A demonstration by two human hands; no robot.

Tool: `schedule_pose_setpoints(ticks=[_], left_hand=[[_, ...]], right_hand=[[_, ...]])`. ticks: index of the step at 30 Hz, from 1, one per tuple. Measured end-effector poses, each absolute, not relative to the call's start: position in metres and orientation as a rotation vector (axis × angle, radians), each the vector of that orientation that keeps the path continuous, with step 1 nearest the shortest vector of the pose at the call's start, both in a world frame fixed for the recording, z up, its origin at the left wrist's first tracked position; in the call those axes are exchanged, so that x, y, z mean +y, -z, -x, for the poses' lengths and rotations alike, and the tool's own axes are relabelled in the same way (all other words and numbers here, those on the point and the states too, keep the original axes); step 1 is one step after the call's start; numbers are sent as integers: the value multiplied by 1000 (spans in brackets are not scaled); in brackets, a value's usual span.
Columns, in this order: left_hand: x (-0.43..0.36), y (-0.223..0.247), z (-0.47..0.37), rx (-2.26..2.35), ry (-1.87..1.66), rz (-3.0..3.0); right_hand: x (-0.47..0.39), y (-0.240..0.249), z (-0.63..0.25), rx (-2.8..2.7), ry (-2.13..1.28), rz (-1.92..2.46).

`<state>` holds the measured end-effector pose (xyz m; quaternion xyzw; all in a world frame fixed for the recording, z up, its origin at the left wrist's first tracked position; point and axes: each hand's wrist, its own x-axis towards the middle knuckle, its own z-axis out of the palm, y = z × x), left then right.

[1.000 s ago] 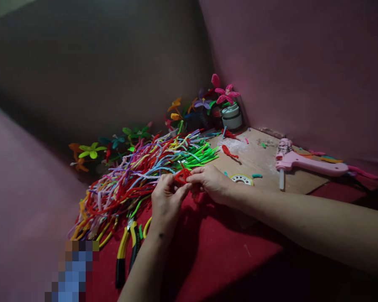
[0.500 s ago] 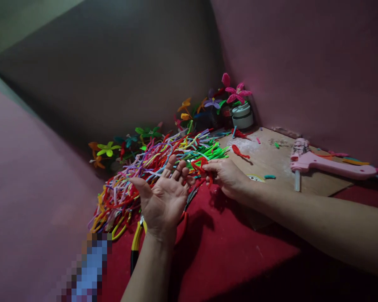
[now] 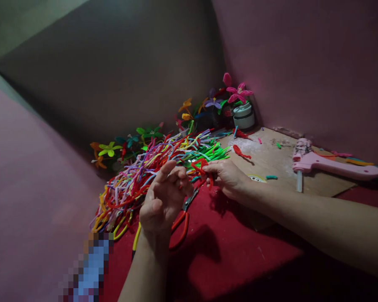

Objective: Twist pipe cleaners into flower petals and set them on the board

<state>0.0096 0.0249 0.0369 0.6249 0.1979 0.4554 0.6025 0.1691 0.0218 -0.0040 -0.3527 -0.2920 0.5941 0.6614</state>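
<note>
Between thumb and fingers, my right hand (image 3: 228, 178) pinches a bent red pipe cleaner (image 3: 199, 165), whose loop sticks out to the left. My left hand (image 3: 166, 195) is raised palm up beside it, fingers half curled and apart, with nothing in it. Red-handled scissors (image 3: 185, 222) lie on the red cloth (image 3: 236, 251) just behind and right of my left hand. Yellow-and-black pliers (image 3: 136, 239) are mostly hidden by my left wrist. Beyond both hands spreads a heap of many-coloured pipe cleaners (image 3: 151, 163), with a green bunch (image 3: 212, 151) at its right.
A pink glue gun (image 3: 334, 165) rests on a brown board (image 3: 283, 163) at the right. A twisted red piece (image 3: 241, 152) and short scraps lie there too. Pipe-cleaner flowers (image 3: 239, 92) and a pale lidded jar (image 3: 243, 116) stand along the wall.
My left hand has curled its fingers and thumb inward from a flat, spread palm, uncovering more of the scissors. My right hand keeps its hold on the red pipe cleaner.
</note>
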Motion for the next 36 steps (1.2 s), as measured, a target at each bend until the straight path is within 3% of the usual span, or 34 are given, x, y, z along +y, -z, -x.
schedule_pose_setpoints(ticks=[16, 22, 36], left_hand=[[38, -17, -26, 937, -901, -1668], [33, -22, -28, 973, -852, -1777], [37, -29, -13, 982, -296, -1723]], right_hand=[[18, -1, -172, -404, -1921, 639], [19, 0, -169, -387, -1838, 646], [22, 0, -167, -351, -1711, 666]])
